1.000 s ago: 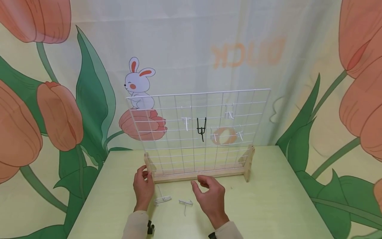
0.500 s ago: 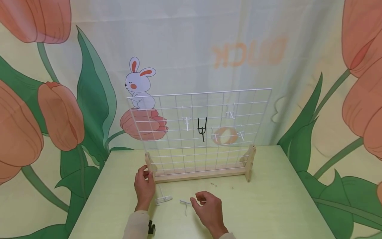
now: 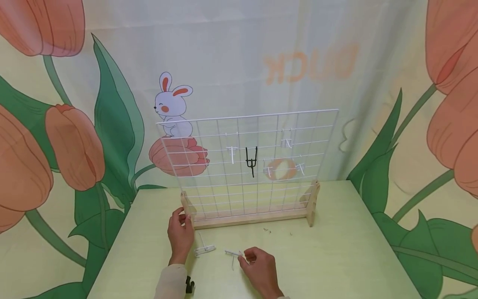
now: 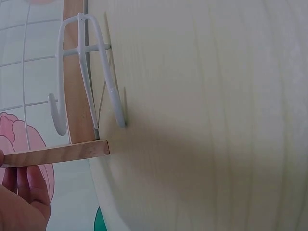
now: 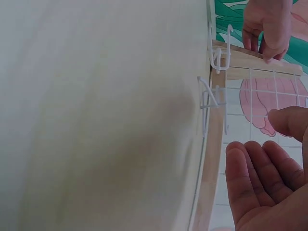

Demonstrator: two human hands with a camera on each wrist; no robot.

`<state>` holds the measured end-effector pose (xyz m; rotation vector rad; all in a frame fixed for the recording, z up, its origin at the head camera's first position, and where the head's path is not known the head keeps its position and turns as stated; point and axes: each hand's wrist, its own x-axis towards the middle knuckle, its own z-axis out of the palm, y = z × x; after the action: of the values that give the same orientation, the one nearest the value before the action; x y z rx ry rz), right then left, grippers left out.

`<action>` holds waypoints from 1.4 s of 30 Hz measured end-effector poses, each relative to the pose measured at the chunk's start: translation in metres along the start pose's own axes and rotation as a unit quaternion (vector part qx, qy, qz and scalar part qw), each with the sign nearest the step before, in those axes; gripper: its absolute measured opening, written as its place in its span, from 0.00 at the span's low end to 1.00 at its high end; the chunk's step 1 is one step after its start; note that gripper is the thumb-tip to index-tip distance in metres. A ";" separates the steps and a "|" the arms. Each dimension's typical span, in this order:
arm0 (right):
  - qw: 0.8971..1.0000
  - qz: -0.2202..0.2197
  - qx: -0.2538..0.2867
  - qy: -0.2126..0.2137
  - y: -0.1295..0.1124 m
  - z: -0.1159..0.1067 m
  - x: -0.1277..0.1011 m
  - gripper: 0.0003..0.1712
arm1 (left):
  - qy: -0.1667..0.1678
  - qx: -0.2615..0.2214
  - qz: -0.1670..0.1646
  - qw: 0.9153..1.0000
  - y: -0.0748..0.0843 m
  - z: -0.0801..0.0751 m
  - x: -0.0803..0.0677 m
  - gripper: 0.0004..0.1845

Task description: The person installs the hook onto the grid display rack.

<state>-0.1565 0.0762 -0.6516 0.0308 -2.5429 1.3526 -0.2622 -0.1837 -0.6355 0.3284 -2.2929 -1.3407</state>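
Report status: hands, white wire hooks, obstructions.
Left hand holds pale wooden stand. Right hand beside loose white wire hook, not gripping. Second white wire hook nearby; no obstruction visible.

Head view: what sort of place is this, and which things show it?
Probably an indoor tabletop work area: a pale table, a tulip-and-rabbit printed curtain behind it, and a white wire grid in a wooden stand.
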 end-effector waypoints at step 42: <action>0.996 0.009 -0.046 -0.072 0.005 0.019 0.026 0.09 | 0.002 0.001 -0.013 1.000 -0.003 0.003 0.001 0.19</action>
<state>-0.1861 0.0666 -0.6598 0.0908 -2.7280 1.2807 -0.2643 -0.1833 -0.6387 0.3608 -2.2938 -1.3498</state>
